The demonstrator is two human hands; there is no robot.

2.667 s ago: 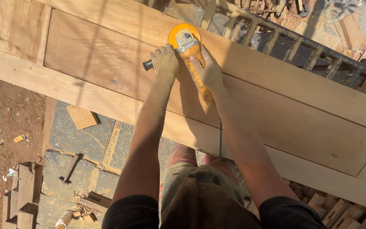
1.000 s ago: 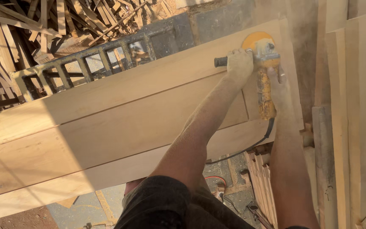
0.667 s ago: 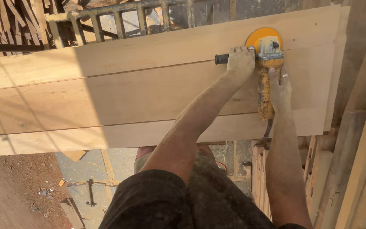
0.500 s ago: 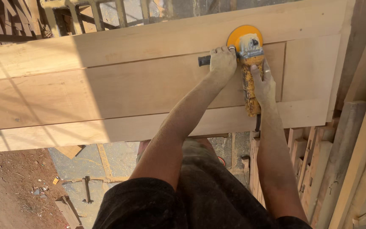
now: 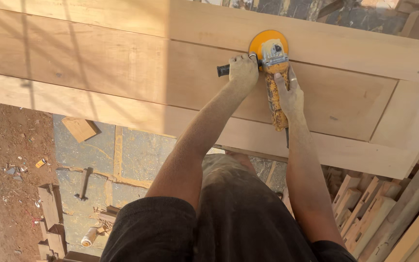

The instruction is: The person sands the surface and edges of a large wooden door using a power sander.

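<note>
Yellow grinder (image 5: 273,73), pale tan wooden door (image 5: 122,63)

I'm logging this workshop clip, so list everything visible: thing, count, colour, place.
Angle grinder: one, yellow with orange disc, on the door panel's upper groove.
Wooden door: one, pale, lying flat across the view.
Hammer: one, dark, on the stone floor at lower left.
Wood offcut: one, tan, on the floor under the door edge.
Stacked timber pieces: several, light brown, lower right.
Left hand: one, dusty, gripping the black side handle.
Right hand: one, dusty, on the grinder body.
</note>
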